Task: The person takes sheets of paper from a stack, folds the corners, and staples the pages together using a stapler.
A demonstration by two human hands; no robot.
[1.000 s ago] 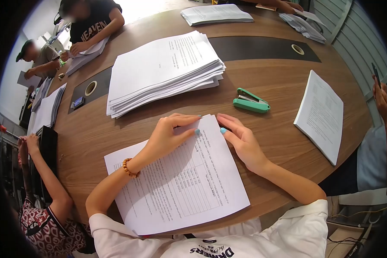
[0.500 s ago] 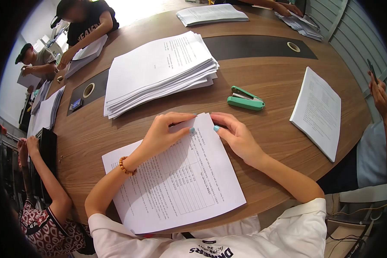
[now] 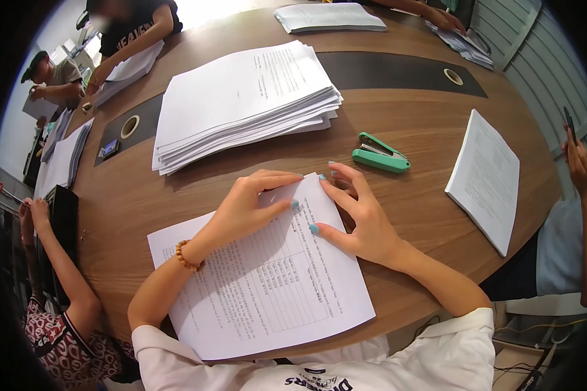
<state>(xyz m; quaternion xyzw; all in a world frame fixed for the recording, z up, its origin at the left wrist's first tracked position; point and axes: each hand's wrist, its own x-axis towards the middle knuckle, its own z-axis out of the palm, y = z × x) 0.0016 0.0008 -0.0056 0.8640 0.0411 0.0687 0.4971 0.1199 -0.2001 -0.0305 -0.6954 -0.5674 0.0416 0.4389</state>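
A thin set of printed sheets lies tilted on the table in front of me. My left hand, with a beaded bracelet at the wrist, grips the far edge, its thumb on top and its fingers along the edge. At the right edge, my right hand is open with fingers spread. Its thumb tip rests on the printed face and its index fingertip is at the far corner. A green stapler lies beyond my right hand, touched by neither hand.
A tall paper stack stands ahead on the wooden table. Another stack lies right, near a person holding a phone. Tape rolls rest on dark panels. Other people handle papers around the table.
My right hand has opened from the sheets' far corner, its fingers spreading and its thumb sliding nearer to me over the page. My left hand keeps its place. The view has shifted slightly.
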